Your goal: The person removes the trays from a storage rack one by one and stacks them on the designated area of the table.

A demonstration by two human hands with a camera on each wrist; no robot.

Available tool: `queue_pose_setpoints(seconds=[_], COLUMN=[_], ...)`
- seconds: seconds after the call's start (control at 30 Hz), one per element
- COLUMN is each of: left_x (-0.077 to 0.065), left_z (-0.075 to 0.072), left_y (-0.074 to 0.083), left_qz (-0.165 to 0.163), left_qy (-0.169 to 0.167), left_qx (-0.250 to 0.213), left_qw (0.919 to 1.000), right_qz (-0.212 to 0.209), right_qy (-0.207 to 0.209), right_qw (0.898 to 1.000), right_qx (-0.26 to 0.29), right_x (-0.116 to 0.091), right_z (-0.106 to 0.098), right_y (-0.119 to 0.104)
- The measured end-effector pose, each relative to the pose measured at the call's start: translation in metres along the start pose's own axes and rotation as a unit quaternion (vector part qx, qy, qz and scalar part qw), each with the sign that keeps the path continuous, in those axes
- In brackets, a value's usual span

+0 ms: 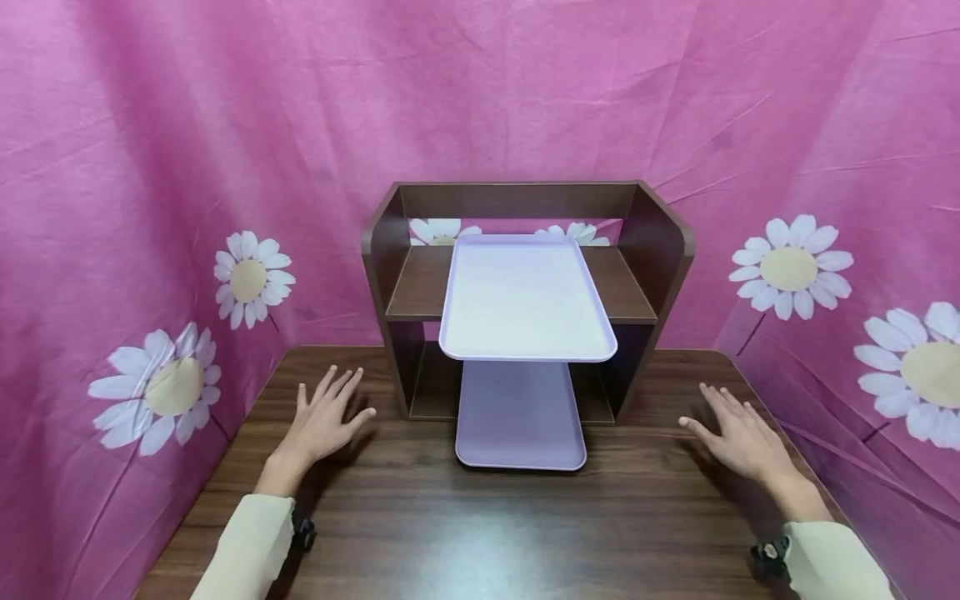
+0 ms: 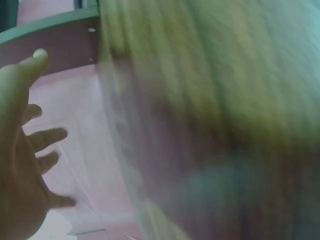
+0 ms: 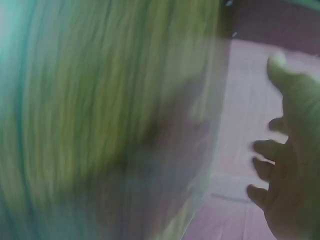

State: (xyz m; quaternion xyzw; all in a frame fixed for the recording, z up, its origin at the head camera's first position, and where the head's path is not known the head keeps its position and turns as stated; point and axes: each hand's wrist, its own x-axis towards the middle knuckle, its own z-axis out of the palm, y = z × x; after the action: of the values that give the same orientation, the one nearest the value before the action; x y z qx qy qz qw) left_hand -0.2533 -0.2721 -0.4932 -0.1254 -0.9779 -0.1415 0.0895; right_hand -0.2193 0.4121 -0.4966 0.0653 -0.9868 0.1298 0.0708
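My left hand is spread over the table's left side, its fingers straight and holding nothing. Over on the right side my right hand is spread likewise, with nothing in it. Between them, nearer the back, stands a dark brown two-level shelf. On its upper level lies a pale lilac tray, sticking out past the shelf's front edge. Beneath that, a second lilac tray reaches from the lower level out over the tabletop; its rear part is hidden. Both wrist views show the fingers extended, apart from the shelf.
The wooden table has a dark striped grain and a bright reflection near its front. Pink cloth printed with white daisies hangs behind it and along both sides. A dark band sits on the left wrist, another on the right.
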Motion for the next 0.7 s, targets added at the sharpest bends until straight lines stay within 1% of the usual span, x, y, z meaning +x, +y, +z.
queue_pose_setpoints(seconds=[0.07,0.13,0.17,0.23,0.3,0.4,0.43,0.5,0.57,0.63,0.7], left_x=[0.003,0.005,0.007,0.009,0.012,0.016,0.017,0.019,0.020,0.020,0.021], left_z=[-0.003,-0.008,-0.010,-0.017,-0.024,-0.034,-0.038,-0.044,-0.051,-0.057,-0.062], left_y=[0.005,0.012,0.015,0.024,0.034,0.047,0.050,0.057,0.063,0.069,0.075], left_qz=[0.017,0.030,0.034,0.040,0.044,0.043,0.039,0.031,0.020,0.010,0.008], left_qy=[0.026,0.051,0.063,0.089,0.113,0.145,0.153,0.169,0.182,0.190,0.200], left_qx=[-0.011,-0.024,-0.029,-0.040,-0.059,-0.099,-0.114,-0.145,-0.175,-0.205,-0.237], left_qw=[0.9995,0.9980,0.9970,0.9944,0.9908,0.9836,0.9808,0.9743,0.9673,0.9600,0.9508], right_qz=[0.014,0.027,0.033,0.045,0.060,0.087,0.095,0.111,0.120,0.127,0.130], right_qy=[-0.003,-0.005,-0.009,-0.014,-0.021,-0.037,-0.044,-0.059,-0.077,-0.090,-0.099], right_qw=[1.000,0.999,0.998,0.993,0.982,0.954,0.946,0.931,0.920,0.911,0.905], right_qx=[0.007,0.024,0.044,0.107,0.179,0.285,0.308,0.342,0.365,0.381,0.392], right_x=[-0.001,-0.003,-0.003,-0.004,-0.005,-0.007,-0.008,-0.009,-0.010,-0.011,-0.013], right_z=[-0.005,-0.009,-0.011,-0.014,-0.015,-0.018,-0.018,-0.019,-0.018,-0.016,-0.012], right_y=[-0.010,-0.022,-0.028,-0.041,-0.056,-0.077,-0.084,-0.097,-0.109,-0.121,-0.132])
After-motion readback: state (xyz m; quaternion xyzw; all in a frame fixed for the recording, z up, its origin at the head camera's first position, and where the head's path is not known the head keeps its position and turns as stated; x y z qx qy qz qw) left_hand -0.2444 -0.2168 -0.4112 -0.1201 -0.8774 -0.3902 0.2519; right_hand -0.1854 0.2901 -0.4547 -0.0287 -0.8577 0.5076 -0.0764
